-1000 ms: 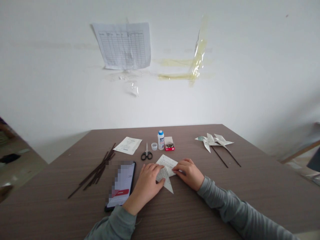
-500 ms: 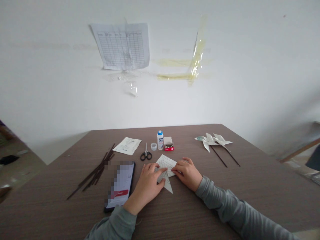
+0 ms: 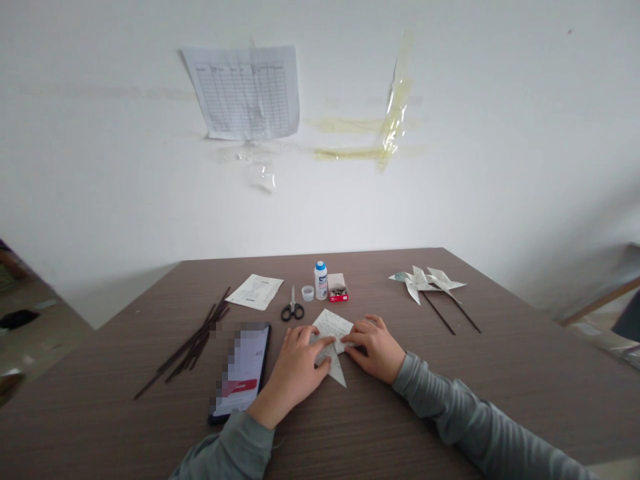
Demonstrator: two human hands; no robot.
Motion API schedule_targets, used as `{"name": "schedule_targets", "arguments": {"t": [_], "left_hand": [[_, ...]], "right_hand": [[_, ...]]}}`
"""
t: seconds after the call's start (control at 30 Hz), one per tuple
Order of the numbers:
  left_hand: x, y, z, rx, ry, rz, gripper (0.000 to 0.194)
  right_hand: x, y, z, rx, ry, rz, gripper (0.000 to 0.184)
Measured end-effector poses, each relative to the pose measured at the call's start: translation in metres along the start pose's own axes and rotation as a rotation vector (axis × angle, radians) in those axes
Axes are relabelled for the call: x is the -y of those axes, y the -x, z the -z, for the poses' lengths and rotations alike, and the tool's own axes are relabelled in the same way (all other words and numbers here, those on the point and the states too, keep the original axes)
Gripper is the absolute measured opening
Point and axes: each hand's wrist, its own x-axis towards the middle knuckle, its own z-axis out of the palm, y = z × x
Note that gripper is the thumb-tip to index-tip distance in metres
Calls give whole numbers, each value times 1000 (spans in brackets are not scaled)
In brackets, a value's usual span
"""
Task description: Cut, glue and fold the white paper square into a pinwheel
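Observation:
A white printed paper (image 3: pixel 334 327) lies folded on the brown table (image 3: pixel 500 373) in front of me, with one pointed flap sticking out toward me. My left hand (image 3: pixel 295 370) lies flat on its left part, fingers spread and pressing down. My right hand (image 3: pixel 376 347) rests on its right edge, fingers curled, fingertips pressing the fold. Both sleeves are grey.
A phone (image 3: pixel 243 370) lies left of my left hand, beside a bundle of dark sticks (image 3: pixel 193 343). Behind the paper are scissors (image 3: pixel 293 307), a glue bottle (image 3: pixel 321 280), its cap (image 3: pixel 308 293), a small box of pins (image 3: pixel 339 288) and a paper sheet (image 3: pixel 257 291). Two paper pinwheels (image 3: pixel 427 283) lie at right.
My right hand's fingertips have slid slightly left along the paper toward my left hand. Otherwise the hands and paper stay in place.

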Motion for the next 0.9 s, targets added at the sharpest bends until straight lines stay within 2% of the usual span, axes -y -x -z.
{"name": "schedule_targets", "arguments": {"t": [0.53, 0.67, 0.9], "left_hand": [[4, -3, -4, -14, 2, -14, 50], [2, -3, -1, 0, -6, -16, 57], [0, -4, 3, 40, -35, -4, 55]], "right_hand": [[12, -4, 9, 61, 14, -42, 28], [14, -5, 10, 58, 19, -47, 28], [17, -6, 13, 42, 18, -46, 26]]}}
